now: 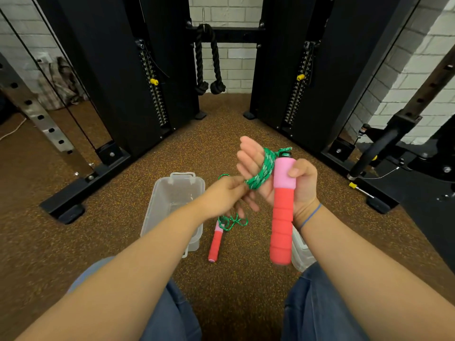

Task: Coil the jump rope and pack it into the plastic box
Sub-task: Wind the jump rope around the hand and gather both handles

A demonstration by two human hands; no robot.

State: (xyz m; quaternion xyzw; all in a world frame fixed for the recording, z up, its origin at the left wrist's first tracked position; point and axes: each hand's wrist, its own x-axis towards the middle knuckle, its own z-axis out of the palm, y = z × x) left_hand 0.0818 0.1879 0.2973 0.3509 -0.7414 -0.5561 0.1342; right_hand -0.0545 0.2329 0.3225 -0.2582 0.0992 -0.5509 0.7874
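Behind the right hand (278, 173) clasping a handle (282, 212), half-hidden lid (301, 254); left hand (225, 193) fingers pinching rope (261, 172).

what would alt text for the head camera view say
A person's right hand holds one pink-and-red handle with green rope wound around its palm, while the left hand pinches the rope. The other handle lies on the brown gym floor beside an open clear plastic box.
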